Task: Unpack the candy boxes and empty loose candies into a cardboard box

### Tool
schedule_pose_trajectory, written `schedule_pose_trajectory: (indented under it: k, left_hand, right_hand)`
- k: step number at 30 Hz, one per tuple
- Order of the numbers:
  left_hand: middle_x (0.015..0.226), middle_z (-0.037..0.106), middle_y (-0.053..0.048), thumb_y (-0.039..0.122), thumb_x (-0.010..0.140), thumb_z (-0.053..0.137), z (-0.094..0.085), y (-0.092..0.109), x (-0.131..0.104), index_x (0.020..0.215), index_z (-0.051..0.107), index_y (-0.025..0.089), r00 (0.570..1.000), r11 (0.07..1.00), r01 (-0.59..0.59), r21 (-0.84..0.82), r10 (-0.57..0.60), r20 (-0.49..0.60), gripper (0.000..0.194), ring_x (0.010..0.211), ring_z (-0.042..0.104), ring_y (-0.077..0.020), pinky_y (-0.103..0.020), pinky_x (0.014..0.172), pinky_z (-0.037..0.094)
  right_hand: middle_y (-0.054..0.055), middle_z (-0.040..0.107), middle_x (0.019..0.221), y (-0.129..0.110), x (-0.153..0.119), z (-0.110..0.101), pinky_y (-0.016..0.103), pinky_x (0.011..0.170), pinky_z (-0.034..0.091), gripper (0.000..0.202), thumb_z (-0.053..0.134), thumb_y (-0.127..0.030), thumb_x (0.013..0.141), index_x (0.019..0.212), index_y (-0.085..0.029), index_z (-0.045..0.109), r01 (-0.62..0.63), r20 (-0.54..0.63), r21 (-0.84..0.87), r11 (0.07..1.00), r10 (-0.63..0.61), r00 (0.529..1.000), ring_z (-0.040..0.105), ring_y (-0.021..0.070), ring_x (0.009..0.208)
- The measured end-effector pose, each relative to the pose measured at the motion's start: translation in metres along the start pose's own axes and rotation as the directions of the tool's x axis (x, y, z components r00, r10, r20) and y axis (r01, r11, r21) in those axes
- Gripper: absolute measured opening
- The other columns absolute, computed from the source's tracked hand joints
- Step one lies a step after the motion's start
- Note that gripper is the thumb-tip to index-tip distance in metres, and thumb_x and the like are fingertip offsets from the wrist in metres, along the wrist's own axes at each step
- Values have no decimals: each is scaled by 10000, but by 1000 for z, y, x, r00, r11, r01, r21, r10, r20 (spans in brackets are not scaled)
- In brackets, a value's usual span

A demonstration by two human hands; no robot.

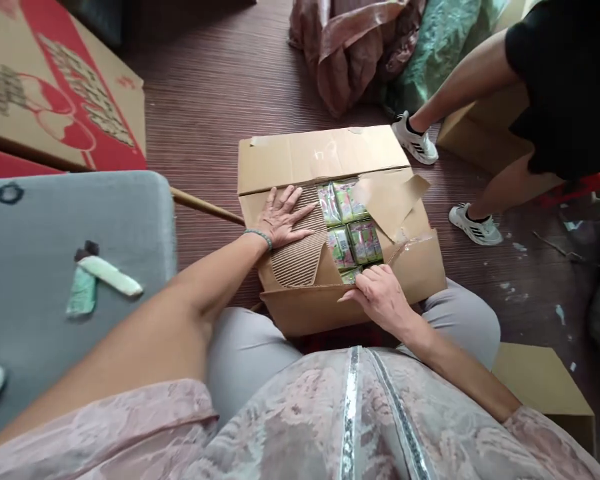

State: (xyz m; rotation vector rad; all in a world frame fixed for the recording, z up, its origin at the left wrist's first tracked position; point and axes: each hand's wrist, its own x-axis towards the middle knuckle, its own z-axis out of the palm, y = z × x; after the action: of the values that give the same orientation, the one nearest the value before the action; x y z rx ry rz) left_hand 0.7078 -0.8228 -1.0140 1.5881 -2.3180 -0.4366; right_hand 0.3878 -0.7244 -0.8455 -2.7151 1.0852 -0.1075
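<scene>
Brown cardboard box (290, 160) sits at the person's knees, green packets (365, 241) inside; left hand (280, 220) lies spread on the corrugated sheet (297, 265); right hand (380, 297) pinches the near flap (305, 312) by its edge.

Packets (365, 241) lie open between corrugated sheet (297, 263) and torn flap (387, 200); right hand (383, 297) crowds near edge.

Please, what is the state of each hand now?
Left hand: open, flat on the corrugated cardboard.
Right hand: closed on the box's near flap.
</scene>
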Motion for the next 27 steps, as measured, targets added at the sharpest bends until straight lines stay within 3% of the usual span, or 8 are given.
schedule_pose_trajectory:
  k: [5,9,13,16,19,22,24,27]
  left_hand:
    - [1778,186,-63,723,928,479,0,1,-1,1608,455,345,1000,1000,3,4,-3,20,778,1635,101,-401,-676,1291,-14]
    - [1683,394,-140,692,971,368,-12,15,18,1626,416,254,993,993,116,-17,-116,-8,789,1589,260,-396,-679,1284,124]
    - [1559,525,-200,645,1014,331,-42,48,74,1586,453,171,978,984,173,-50,-177,-112,753,1439,477,-386,-583,1226,353]
    - [1661,410,-175,623,1008,412,-50,92,133,1569,482,187,990,1000,4,19,-2,-138,713,1533,355,-402,-585,1278,272]
    - [1753,256,-116,624,1014,410,-25,142,183,1630,406,226,978,980,-193,44,196,-74,733,1628,147,-384,-595,1319,118]
    - [1769,205,-126,641,1018,382,14,175,207,1643,399,236,981,984,-177,15,175,80,745,1637,115,-388,-640,1307,66]
    - [1773,175,-144,657,1010,393,33,181,209,1656,377,234,982,993,-115,13,112,149,772,1638,118,-384,-646,1304,47]
    - [1782,123,-144,689,994,416,45,176,204,1680,319,241,987,996,-87,17,84,134,824,1647,79,-369,-623,1309,18]
  right_hand:
    - [35,643,761,9,1,5,322,791,286,425,589,-528,1046,791,-189,629,28,4,22,999,-28,1000,511,188,785]
    - [57,713,915,44,48,8,302,752,284,420,579,-569,1042,942,-173,678,106,217,51,993,-115,969,588,178,858]
    - [66,757,972,83,84,7,283,675,270,480,615,-647,987,1001,-179,720,25,441,18,1000,-30,897,656,186,864]
    - [96,777,1013,93,86,9,281,682,299,569,622,-717,942,1048,-170,741,-43,448,-31,999,53,892,691,212,890]
    - [122,782,1003,87,79,11,291,711,340,600,621,-727,938,1035,-151,760,-79,446,-21,997,80,891,703,229,906]
    - [126,774,984,84,73,14,302,764,367,548,623,-667,977,1010,-140,769,-67,392,44,997,45,919,687,230,928]
    - [124,761,967,84,71,16,314,812,375,523,627,-636,991,1000,-131,765,-57,336,85,995,26,942,663,228,947]
    - [114,736,918,80,63,16,335,856,367,482,626,-584,1016,939,-125,750,-69,278,136,988,28,960,621,221,937]
